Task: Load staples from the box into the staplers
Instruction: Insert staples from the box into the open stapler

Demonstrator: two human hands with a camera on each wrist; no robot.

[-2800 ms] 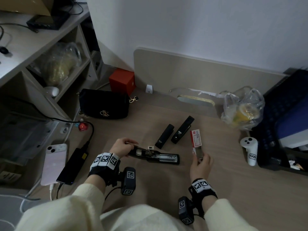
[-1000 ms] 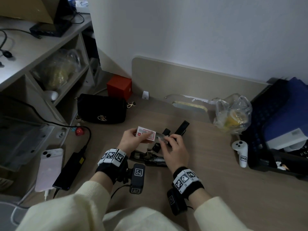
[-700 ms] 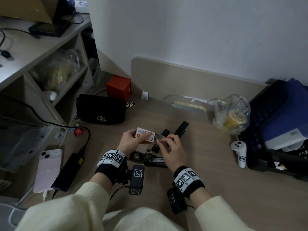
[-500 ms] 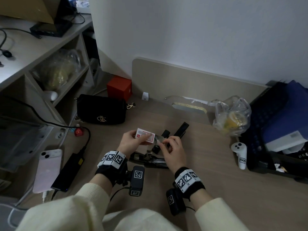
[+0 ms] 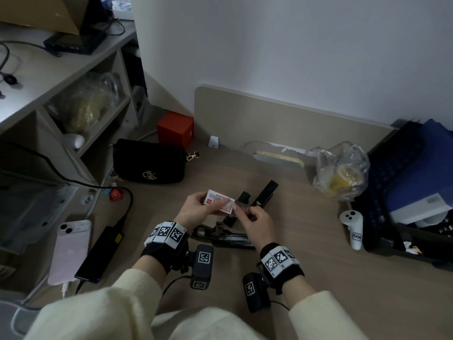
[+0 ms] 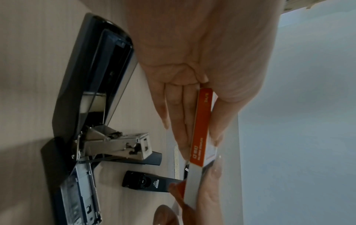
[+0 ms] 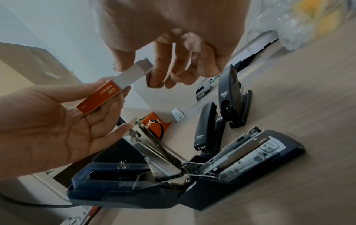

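Cluttered desk (image 5: 318,278): open stapler (image 5: 221,238) below left hand (image 5: 196,212) gripping staple box (image 5: 219,203), right hand (image 5: 257,225) pinching its tray (image 7: 133,76).

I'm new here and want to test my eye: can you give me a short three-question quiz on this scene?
1. True or false: the open stapler lies on the desk.
2. Which hand holds the box? A. left hand B. right hand
3. Fill in: the right fingers pinch the grey ____ sticking out of the box.

Key: 1 true; 2 A; 3 tray.
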